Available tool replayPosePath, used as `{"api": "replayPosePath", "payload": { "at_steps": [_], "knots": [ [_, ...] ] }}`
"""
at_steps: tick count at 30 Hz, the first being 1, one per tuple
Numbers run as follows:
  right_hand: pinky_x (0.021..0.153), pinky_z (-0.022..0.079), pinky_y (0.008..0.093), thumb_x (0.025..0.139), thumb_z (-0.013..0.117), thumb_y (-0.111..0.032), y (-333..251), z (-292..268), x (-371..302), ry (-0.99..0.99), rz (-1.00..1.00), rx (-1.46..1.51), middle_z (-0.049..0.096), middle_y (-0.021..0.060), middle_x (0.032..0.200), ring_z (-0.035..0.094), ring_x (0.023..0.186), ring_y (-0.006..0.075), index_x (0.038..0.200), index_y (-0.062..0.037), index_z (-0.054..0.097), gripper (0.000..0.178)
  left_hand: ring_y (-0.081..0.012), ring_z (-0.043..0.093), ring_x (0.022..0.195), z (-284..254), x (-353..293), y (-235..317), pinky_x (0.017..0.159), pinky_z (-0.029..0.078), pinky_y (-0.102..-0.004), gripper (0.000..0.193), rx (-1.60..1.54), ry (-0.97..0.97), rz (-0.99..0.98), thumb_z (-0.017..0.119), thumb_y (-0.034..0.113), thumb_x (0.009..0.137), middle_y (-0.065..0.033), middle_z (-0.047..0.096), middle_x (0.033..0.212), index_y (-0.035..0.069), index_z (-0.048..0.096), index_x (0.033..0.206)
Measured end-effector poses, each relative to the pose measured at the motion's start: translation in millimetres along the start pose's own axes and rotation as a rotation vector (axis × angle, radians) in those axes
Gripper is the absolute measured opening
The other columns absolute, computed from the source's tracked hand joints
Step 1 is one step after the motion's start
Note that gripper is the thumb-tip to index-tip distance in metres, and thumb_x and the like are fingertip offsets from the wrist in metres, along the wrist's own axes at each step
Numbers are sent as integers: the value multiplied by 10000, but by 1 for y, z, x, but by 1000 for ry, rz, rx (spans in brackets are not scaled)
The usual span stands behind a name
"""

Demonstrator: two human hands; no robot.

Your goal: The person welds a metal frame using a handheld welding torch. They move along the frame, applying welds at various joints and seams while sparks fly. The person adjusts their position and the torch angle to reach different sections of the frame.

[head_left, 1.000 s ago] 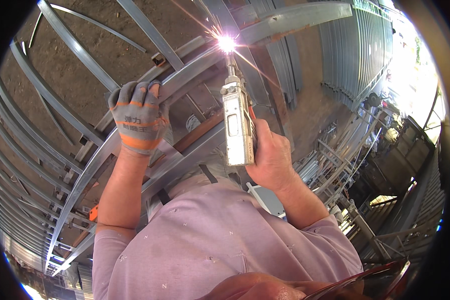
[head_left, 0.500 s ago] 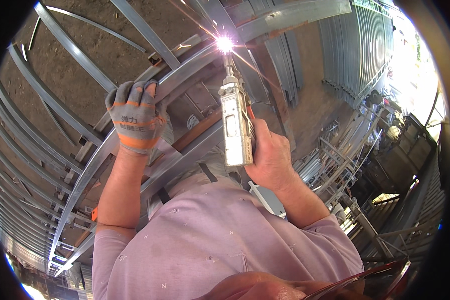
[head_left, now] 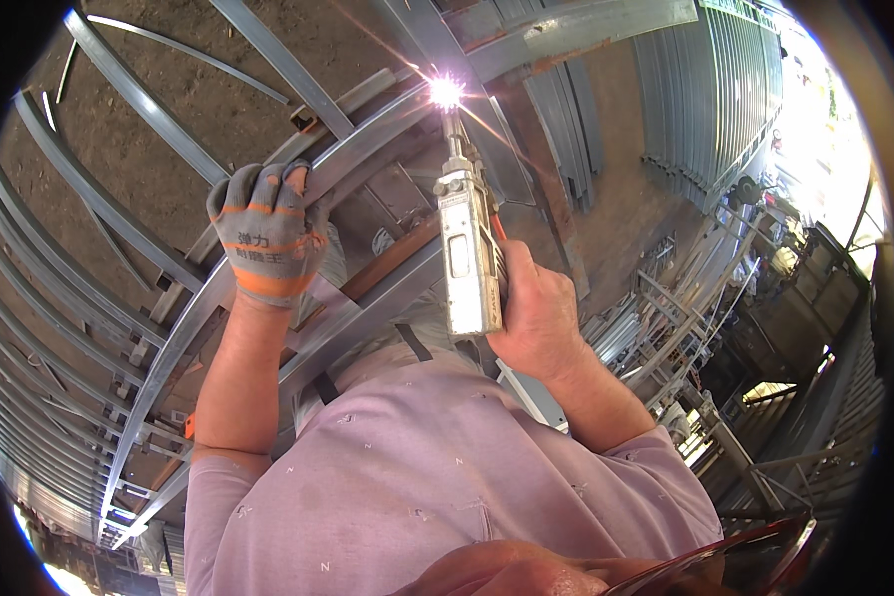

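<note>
My bare right hand is wrapped round the grip of a handheld welding gun, a pale metal body with a narrow nozzle pointing away from me. At the nozzle's tip a bright arc throws sparks where the long metal rail meets a crossing metal bar. My left hand, in a grey and orange work glove, has its fingers curled over the same rail, left of the arc. The glove hides the metal under it and the thumb's full grip.
Several parallel metal bars run off to the far left above a dirt floor. A rusty brown beam crosses in front of my body. Stacked ribbed metal lengths lie at the far right, with a cluttered metal rack nearer.
Almost nothing has moved. The welding gun and its arc have shifted very slightly, and the arc still burns at the joint; my left hand stays on the rail.
</note>
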State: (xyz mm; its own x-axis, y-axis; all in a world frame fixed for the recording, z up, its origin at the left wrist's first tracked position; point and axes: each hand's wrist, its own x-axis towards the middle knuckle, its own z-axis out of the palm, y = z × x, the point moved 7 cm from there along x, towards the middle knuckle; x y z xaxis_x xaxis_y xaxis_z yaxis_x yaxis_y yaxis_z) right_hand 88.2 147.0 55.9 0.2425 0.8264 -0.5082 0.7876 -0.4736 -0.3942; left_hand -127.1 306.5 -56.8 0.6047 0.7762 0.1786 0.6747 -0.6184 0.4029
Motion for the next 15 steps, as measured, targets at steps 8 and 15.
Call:
{"api": "replayPosePath", "payload": {
  "at_steps": [8, 15],
  "knots": [
    [657, 578, 538, 894, 849, -253, 2, 0, -2, -14, 15, -5, 744, 216, 850, 749, 743, 458, 1202, 12, 555, 501, -328, 663, 1221, -1, 1, 0, 1124, 457, -541, 559, -15, 29, 15, 910, 246, 741, -29, 728, 1169, 191, 784, 1283],
    [666, 579, 538, 894, 864, -282, 2, 0, -5, -7, 17, 15, 751, 219, 877, 751, 759, 459, 1210, 9, 560, 526, -340, 661, 1215, -2, 1, 1, 1121, 453, -542, 534, -25, 52, 34, 905, 259, 760, -35, 729, 1172, 182, 784, 1274]
  ]
}}
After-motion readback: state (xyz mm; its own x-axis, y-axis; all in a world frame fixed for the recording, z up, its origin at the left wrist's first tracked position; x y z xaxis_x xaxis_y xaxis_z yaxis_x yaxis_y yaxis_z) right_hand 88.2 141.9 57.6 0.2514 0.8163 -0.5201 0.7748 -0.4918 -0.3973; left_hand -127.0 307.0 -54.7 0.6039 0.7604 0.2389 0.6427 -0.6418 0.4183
